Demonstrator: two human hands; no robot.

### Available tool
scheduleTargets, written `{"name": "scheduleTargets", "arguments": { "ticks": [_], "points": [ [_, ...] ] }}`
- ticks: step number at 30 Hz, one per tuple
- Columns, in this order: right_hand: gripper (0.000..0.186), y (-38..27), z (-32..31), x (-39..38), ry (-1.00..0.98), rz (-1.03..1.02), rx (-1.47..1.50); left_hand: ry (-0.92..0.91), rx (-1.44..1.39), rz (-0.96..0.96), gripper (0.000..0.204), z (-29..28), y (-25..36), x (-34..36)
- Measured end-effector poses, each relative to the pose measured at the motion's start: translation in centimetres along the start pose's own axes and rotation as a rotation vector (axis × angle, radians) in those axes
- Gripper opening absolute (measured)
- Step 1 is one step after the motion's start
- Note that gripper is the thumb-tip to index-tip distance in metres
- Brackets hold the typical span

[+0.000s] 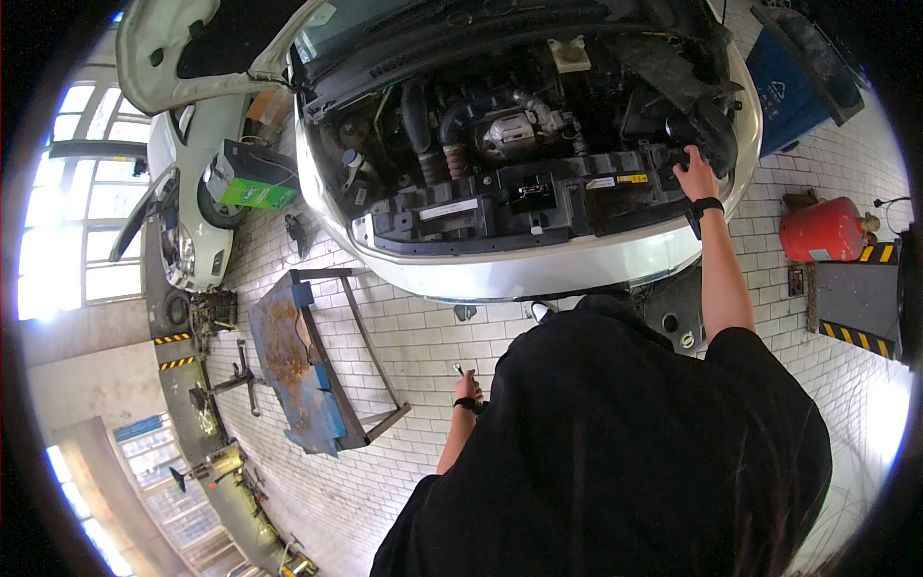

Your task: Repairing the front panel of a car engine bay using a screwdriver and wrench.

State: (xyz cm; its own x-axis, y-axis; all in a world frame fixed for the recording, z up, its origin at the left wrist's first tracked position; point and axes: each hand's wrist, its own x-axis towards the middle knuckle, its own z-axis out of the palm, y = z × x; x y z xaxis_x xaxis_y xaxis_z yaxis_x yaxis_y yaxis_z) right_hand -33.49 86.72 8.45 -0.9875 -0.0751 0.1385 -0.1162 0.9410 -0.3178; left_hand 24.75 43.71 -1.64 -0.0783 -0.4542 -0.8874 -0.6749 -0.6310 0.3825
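Observation:
The hood of a white car (pixel 538 276) is raised over its engine bay. My left hand (pixel 468 388) hangs low, left of my body, closed around a small hand tool (pixel 459 368) with a shiny metal end; its exact kind is too small to tell. Reaching forward, my right hand (pixel 696 177) is at the right end of the black front panel (pixel 567 197), beside a dark plastic part (pixel 707 135). Its fingers are curled at the panel's edge, and what lies between them is dark and hard to make out. In the bay's middle sits a silver metal engine part (pixel 510 133).
A rusty metal-framed stand (pixel 306 361) is on the tiled floor at left. Farther left are a second car (pixel 197 250) and a green-black box (pixel 252 178). At right are a red tank (pixel 822 231), a blue bin (pixel 788 87) and a striped-edge plate (pixel 856 298).

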Motion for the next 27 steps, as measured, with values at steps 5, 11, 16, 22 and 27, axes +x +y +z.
{"name": "scheduleTargets", "arguments": {
  "ticks": [5, 11, 16, 22, 27],
  "points": [
    [0.044, -1.8, -1.1, 0.0, -0.002, 0.144, -0.007, 0.004, -0.033, 0.005, 0.037, -0.2, -0.4, 0.3],
    [0.042, -0.5, -0.8, -0.1, -0.061, 0.093, 0.006, 0.026, 0.027, -0.039, 0.036, 0.0, 0.4, -0.4],
    [0.043, -2.3, -1.9, -0.3, -0.105, 0.156, 0.002, -0.018, 0.067, -0.037, 0.035, -0.6, 0.0, 0.0],
    [0.044, -1.8, -1.9, -0.3, -0.06, 0.15, 0.021, -0.026, 0.024, -0.032, 0.037, 0.1, 0.3, -0.2],
    [0.042, -2.2, -2.0, -0.1, -0.105, 0.165, 0.011, -0.02, 0.0, -0.069, 0.038, -0.2, 0.2, 0.1]
  ]
}}
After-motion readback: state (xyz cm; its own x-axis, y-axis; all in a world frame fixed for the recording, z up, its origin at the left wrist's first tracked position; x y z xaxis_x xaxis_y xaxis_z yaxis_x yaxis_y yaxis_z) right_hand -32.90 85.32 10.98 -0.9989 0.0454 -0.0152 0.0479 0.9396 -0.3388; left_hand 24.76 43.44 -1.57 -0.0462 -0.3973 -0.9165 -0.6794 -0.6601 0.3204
